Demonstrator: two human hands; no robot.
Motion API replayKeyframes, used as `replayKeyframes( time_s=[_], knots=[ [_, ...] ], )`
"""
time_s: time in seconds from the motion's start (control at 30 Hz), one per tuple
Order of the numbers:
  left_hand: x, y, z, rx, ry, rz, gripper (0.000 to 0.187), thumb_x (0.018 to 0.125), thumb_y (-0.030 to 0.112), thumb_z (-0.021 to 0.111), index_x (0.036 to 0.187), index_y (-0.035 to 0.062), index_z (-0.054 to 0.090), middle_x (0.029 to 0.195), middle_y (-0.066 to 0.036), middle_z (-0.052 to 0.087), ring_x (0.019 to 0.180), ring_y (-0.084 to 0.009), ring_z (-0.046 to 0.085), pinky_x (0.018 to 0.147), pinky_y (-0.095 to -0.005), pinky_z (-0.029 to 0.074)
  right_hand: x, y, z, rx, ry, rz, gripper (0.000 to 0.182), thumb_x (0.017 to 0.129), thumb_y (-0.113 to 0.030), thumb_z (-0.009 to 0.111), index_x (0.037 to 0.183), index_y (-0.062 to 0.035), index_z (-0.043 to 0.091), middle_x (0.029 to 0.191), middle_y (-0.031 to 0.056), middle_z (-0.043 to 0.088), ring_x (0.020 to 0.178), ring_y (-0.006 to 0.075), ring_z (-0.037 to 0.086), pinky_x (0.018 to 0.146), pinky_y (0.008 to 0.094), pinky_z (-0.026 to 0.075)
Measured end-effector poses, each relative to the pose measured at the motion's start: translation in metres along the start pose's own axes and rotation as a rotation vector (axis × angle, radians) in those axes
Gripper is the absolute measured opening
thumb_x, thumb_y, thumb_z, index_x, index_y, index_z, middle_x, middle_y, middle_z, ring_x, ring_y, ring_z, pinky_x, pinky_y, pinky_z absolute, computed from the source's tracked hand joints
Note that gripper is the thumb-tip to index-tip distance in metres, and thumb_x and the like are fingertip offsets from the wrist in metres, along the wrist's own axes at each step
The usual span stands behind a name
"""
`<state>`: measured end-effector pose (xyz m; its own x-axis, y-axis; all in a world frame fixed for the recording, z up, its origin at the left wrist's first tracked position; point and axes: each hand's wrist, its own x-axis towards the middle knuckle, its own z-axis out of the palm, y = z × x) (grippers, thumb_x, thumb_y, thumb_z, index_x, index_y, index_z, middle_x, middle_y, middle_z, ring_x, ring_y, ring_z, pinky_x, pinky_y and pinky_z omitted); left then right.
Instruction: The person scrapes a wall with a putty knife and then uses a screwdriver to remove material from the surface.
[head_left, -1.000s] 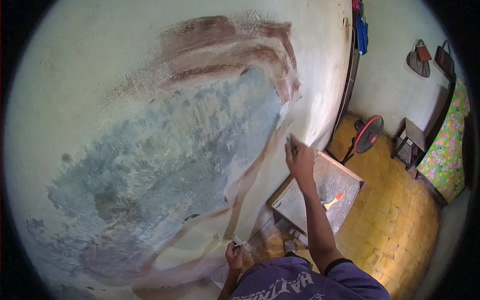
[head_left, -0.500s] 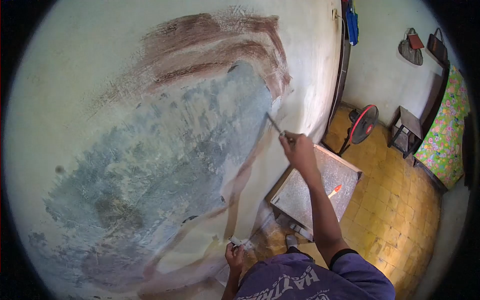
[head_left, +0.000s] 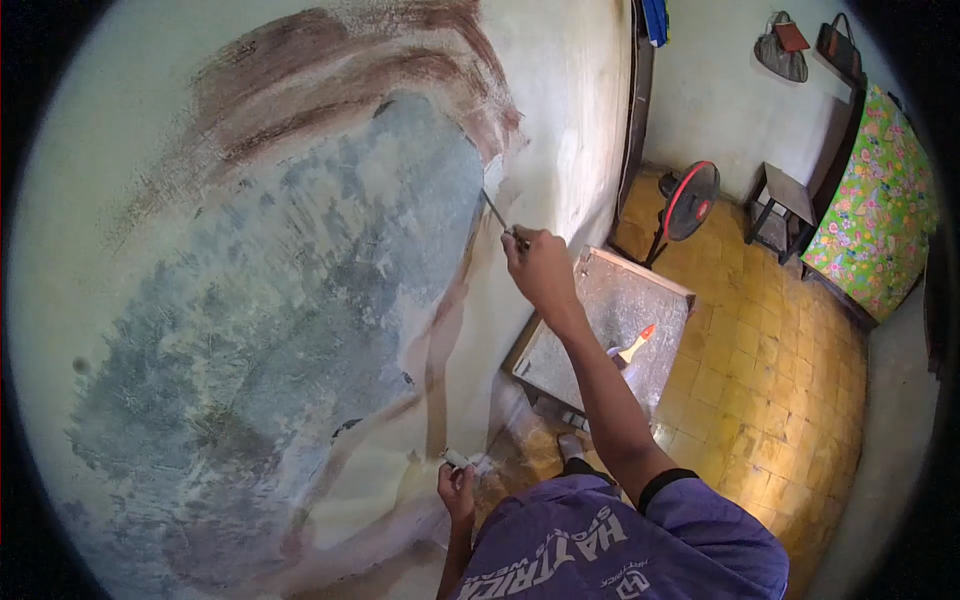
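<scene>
My right hand [head_left: 545,275] is closed around a thin, dark putty knife [head_left: 496,212], which shows nearly edge-on. Its tip meets the wall [head_left: 555,110] at the right edge of a large grey-blue patch [head_left: 350,250]. Lower down, close to the wall, my left hand [head_left: 458,490] grips a small pale flat piece [head_left: 457,459]; I cannot tell exactly what it is. Reddish-brown strokes [head_left: 330,80] arch over the top of the patch, and a brown band runs down its right side.
A low table [head_left: 600,290] stands beside the wall, with a red-tipped paintbrush [head_left: 636,345] on it. Behind are a fan [head_left: 692,200], a small stool [head_left: 785,200] and a green floral cloth [head_left: 875,210]. Bags [head_left: 782,55] hang on the far wall above the yellow tiled floor [head_left: 760,370].
The view has turned, so the scene sits further left and higher. The putty knife has moved slightly up along the patch's right edge. Both hands keep their grips.
</scene>
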<state>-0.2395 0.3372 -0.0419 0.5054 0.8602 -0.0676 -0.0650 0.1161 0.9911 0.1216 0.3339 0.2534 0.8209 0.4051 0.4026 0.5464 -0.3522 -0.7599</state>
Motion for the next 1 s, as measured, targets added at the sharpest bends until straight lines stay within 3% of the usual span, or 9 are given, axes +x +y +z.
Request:
replayKeyframes(
  time_s=[0.17, 0.27, 0.3, 0.57, 0.67, 0.77, 1.0],
  knots=[
    [-0.004, -0.019, -0.008, -0.005, 0.015, -0.041, 0.030, 0.090, 0.003, 0.064, 0.118, -0.0011, 0.055, 0.110, -0.008, 0.061, 0.094, -0.0177, 0.061, 0.083, -0.0316, 0.050, -0.008, -0.006, -0.008, 0.024, -0.013, -0.045, 0.023, 0.090, -0.023, 0.062, 0.089, -0.0020, 0.071, 0.074, 0.0254, 0.065, 0.074, 0.0443, 0.066, 0.067, 0.0494, 0.054],
    [-0.007, 0.003, 0.000, -0.005, -0.012, -0.031, 0.030, 0.090, 0.004, 0.063, 0.118, -0.0009, 0.054, 0.111, -0.009, 0.061, 0.096, -0.0177, 0.061, 0.082, -0.0317, 0.050, 0.002, -0.004, -0.003, -0.008, 0.063, 0.015, 0.024, 0.090, -0.023, 0.062, 0.089, -0.0013, 0.071, 0.074, 0.0253, 0.066, 0.074, 0.0446, 0.066, 0.068, 0.0494, 0.054],
    [-0.011, -0.001, -0.003, 0.017, -0.012, -0.041, 0.029, 0.091, 0.004, 0.063, 0.118, -0.0008, 0.054, 0.110, -0.009, 0.061, 0.096, -0.0177, 0.061, 0.082, -0.0319, 0.050, 0.006, -0.005, -0.010, 0.016, -0.009, 0.049, 0.024, 0.090, -0.023, 0.062, 0.089, -0.0014, 0.071, 0.076, 0.0249, 0.067, 0.073, 0.0448, 0.066, 0.069, 0.0496, 0.055],
    [-0.011, 0.016, 0.007, -0.026, -0.047, -0.030, 0.027, 0.092, 0.005, 0.063, 0.117, -0.0005, 0.054, 0.106, -0.009, 0.060, 0.096, -0.0187, 0.062, 0.085, -0.0335, 0.050, 0.001, 0.000, 0.002, -0.021, 0.037, 0.047, 0.025, 0.090, -0.025, 0.063, 0.089, -0.0025, 0.072, 0.076, 0.0245, 0.067, 0.073, 0.0438, 0.066, 0.069, 0.0495, 0.055],
    [-0.009, -0.008, -0.001, 0.005, -0.060, -0.024, 0.027, 0.092, 0.005, 0.063, 0.116, -0.0005, 0.054, 0.107, -0.009, 0.060, 0.098, -0.0188, 0.061, 0.085, -0.0338, 0.050, 0.002, 0.005, 0.000, 0.029, 0.009, 0.015, 0.025, 0.090, -0.026, 0.063, 0.090, -0.0030, 0.073, 0.076, 0.0258, 0.067, 0.074, 0.0443, 0.066, 0.070, 0.0494, 0.055],
    [-0.010, -0.003, 0.005, -0.050, -0.022, -0.061, 0.028, 0.091, 0.004, 0.067, 0.116, 0.0006, 0.054, 0.104, -0.006, 0.060, 0.095, -0.0148, 0.060, 0.083, -0.0298, 0.049, 0.005, -0.004, -0.001, -0.005, 0.037, 0.041, 0.026, 0.091, -0.027, 0.063, 0.094, -0.0039, 0.074, 0.078, 0.0268, 0.067, 0.077, 0.0442, 0.067, 0.071, 0.0492, 0.056],
    [-0.011, 0.002, 0.006, -0.054, -0.044, -0.069, 0.029, 0.090, 0.003, 0.067, 0.115, -0.0002, 0.054, 0.103, -0.006, 0.060, 0.095, -0.0155, 0.061, 0.082, -0.0299, 0.050, -0.009, -0.008, 0.000, -0.045, -0.010, 0.046, 0.027, 0.092, -0.028, 0.061, 0.092, -0.0026, 0.072, 0.080, 0.0259, 0.067, 0.079, 0.0439, 0.067, 0.072, 0.0506, 0.055]
  ],
)
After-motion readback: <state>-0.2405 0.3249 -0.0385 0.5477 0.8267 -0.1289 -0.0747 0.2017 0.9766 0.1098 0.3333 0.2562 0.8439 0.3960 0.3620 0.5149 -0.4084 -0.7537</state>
